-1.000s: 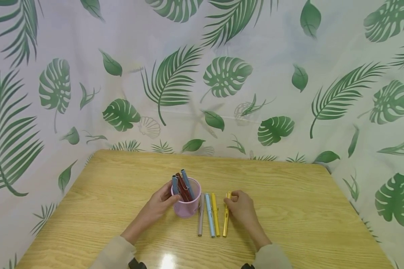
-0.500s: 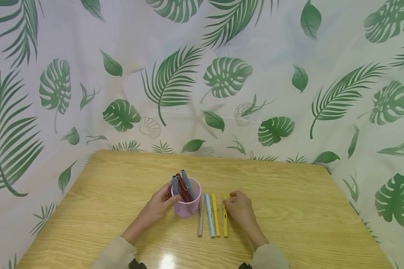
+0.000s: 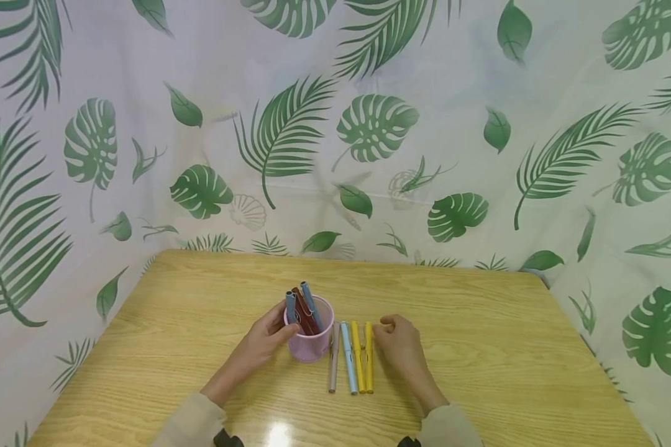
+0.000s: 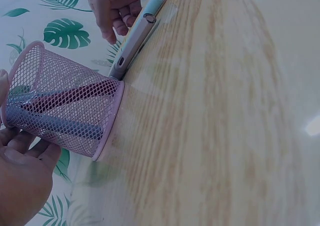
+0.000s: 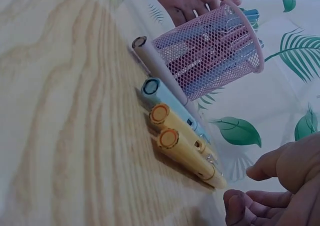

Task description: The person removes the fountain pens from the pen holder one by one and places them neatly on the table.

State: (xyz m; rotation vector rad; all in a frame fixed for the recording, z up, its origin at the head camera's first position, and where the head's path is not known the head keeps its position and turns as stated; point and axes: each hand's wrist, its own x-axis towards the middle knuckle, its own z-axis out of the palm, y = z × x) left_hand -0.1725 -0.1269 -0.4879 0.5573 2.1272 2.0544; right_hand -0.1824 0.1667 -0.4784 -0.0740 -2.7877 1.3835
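Observation:
With thumb and fingers around its side, my left hand (image 3: 264, 340) grips a pink mesh pen cup (image 3: 309, 350) that stands on the table. Blue pens (image 3: 312, 307) and dark red pens (image 3: 304, 310) lean inside it. Right of the cup lie, side by side, a greyish pen (image 3: 333, 363), a light blue pen (image 3: 349, 360) and two yellow pens (image 3: 369, 363), whose sides are close together. My right hand (image 3: 401, 344) is just right of the outer yellow pen. In the right wrist view its thumb (image 5: 267, 167) and fingers are apart, with nothing between them.
The wood-grain table (image 3: 509, 347) extends to both sides and behind the cup. A white cloth with green leaves (image 3: 313, 205) hangs at its back and sides.
The outer yellow pen has moved left, up beside the other yellow pen. My right hand has let go of it. My left hand and the cup have stayed put.

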